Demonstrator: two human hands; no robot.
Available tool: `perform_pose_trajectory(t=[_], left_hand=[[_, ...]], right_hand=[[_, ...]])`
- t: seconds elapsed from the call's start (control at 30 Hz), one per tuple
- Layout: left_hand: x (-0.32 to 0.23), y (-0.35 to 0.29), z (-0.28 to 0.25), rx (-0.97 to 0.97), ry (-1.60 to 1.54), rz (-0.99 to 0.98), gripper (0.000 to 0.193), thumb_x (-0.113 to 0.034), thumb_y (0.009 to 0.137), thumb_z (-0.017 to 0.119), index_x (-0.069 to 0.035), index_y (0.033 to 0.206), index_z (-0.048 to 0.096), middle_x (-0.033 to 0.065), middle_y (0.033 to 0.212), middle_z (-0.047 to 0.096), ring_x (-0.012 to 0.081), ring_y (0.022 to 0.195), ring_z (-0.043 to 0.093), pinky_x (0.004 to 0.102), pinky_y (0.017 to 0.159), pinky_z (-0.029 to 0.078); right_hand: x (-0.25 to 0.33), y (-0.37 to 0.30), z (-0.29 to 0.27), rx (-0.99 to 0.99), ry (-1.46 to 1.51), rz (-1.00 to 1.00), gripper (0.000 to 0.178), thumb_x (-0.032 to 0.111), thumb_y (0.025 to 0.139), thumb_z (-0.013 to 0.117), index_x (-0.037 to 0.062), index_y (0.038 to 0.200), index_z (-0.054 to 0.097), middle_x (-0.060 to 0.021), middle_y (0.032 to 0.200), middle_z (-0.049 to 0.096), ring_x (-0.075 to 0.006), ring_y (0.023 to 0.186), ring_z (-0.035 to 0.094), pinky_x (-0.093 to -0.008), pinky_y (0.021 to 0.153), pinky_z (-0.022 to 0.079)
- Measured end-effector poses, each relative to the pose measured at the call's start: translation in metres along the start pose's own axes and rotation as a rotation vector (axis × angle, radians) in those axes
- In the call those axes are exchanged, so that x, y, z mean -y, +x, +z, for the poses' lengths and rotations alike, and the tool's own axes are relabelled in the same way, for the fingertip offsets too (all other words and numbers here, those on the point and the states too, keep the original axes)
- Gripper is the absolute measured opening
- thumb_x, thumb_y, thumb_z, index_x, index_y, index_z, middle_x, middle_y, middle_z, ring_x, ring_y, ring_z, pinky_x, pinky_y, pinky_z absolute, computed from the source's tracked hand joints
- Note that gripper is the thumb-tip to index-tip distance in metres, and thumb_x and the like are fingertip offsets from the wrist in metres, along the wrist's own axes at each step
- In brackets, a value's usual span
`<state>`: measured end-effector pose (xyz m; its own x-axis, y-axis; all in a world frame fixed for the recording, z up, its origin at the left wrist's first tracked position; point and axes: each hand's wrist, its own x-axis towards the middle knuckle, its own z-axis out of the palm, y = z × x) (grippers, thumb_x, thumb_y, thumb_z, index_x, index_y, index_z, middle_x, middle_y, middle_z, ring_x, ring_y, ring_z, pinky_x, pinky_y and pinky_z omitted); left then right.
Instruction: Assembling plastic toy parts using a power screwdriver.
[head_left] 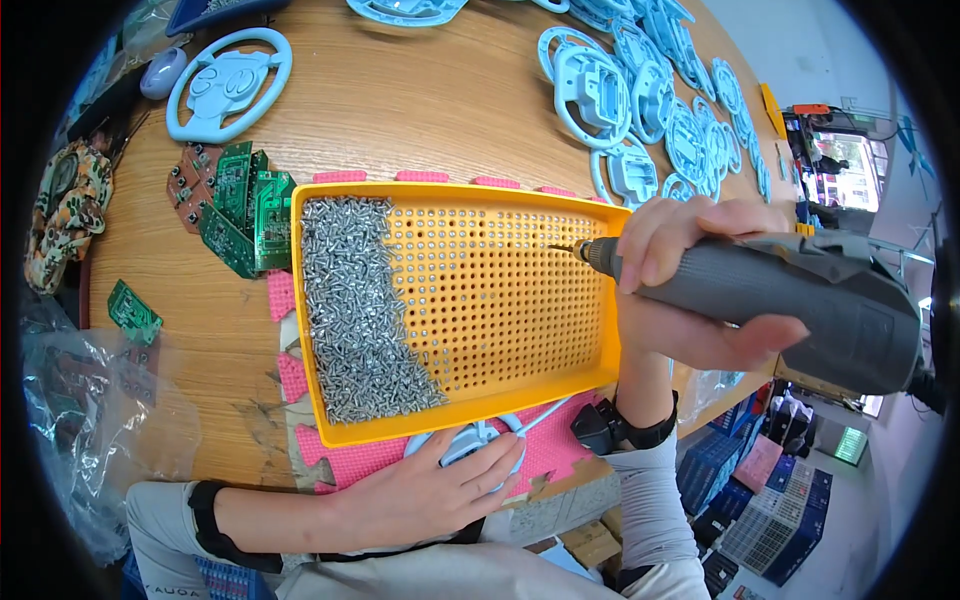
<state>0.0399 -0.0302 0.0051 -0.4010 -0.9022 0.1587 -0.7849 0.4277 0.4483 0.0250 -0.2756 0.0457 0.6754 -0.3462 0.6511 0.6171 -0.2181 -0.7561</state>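
My right hand (690,270) is wrapped round a grey electric screwdriver (790,310), its bit pointing left over the right part of a yellow tray (470,425). Rows of small holes cover the tray's floor, and some at the left and top hold screws. Loose silver screws (355,310) lie heaped along the tray's left side. Below the tray's front edge, my left hand (435,490) lies with fingers spread over a light blue toy steering wheel part (470,440). That part rests on a pink foam mat (545,440), partly hidden by the hand and the tray.
Many light blue wheel parts (650,100) are piled at the back right. A whole blue steering wheel (228,85) lies at the back left. Green circuit boards (235,210) sit left of the tray, with a clear plastic bag (100,400) nearer me. Stacked boxes (770,510) stand beyond the table's right edge.
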Motion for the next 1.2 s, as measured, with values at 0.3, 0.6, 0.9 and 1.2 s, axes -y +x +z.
perform_pose_trajectory(t=[0.3, 0.6, 0.9, 1.2], left_hand=[[-0.003, -0.001, 0.005, -0.041, 0.002, 0.003, 0.041, -0.024, 0.083, 0.047, -0.011, 0.122, 0.046, 0.0127, 0.135, 0.042, 0.0214, 0.127, 0.036, 0.0541, 0.098, 0.031], [-0.003, -0.003, 0.008, -0.034, 0.004, 0.016, 0.037, -0.025, 0.085, 0.047, -0.011, 0.118, 0.051, 0.0088, 0.128, 0.047, 0.0243, 0.130, 0.032, 0.0521, 0.102, 0.028], [-0.003, -0.006, 0.009, -0.079, -0.019, 0.000, 0.035, -0.025, 0.086, 0.046, -0.010, 0.118, 0.051, 0.0048, 0.124, 0.050, 0.0242, 0.129, 0.033, 0.0529, 0.105, 0.024], [-0.005, -0.008, 0.020, -0.265, -0.093, -0.073, 0.025, -0.023, 0.085, 0.047, -0.014, 0.103, 0.059, 0.0024, 0.114, 0.054, 0.0198, 0.122, 0.042, 0.0492, 0.105, 0.025]], right_hand=[[0.040, 0.002, 0.006, -0.006, -0.037, -0.015, 0.071, 0.068, 0.079, 0.049, 0.0006, 0.103, 0.045, -0.0060, 0.058, 0.051, -0.0153, 0.045, 0.049, -0.0267, 0.043, 0.040], [0.077, -0.031, 0.087, 0.195, 0.288, 0.061, 0.038, 0.036, 0.087, 0.059, -0.0005, 0.085, 0.046, -0.0110, 0.054, 0.053, -0.0193, 0.041, 0.051, -0.0298, 0.039, 0.045], [0.065, -0.060, 0.094, 0.216, 0.288, 0.141, 0.011, -0.005, 0.077, 0.054, -0.0061, 0.085, 0.047, -0.0176, 0.058, 0.054, -0.0258, 0.044, 0.053, -0.0356, 0.043, 0.045], [0.055, -0.065, 0.099, 0.277, 0.262, 0.090, 0.013, -0.010, 0.072, 0.054, -0.0072, 0.083, 0.047, -0.0168, 0.061, 0.054, -0.0259, 0.045, 0.052, -0.0357, 0.043, 0.045]])
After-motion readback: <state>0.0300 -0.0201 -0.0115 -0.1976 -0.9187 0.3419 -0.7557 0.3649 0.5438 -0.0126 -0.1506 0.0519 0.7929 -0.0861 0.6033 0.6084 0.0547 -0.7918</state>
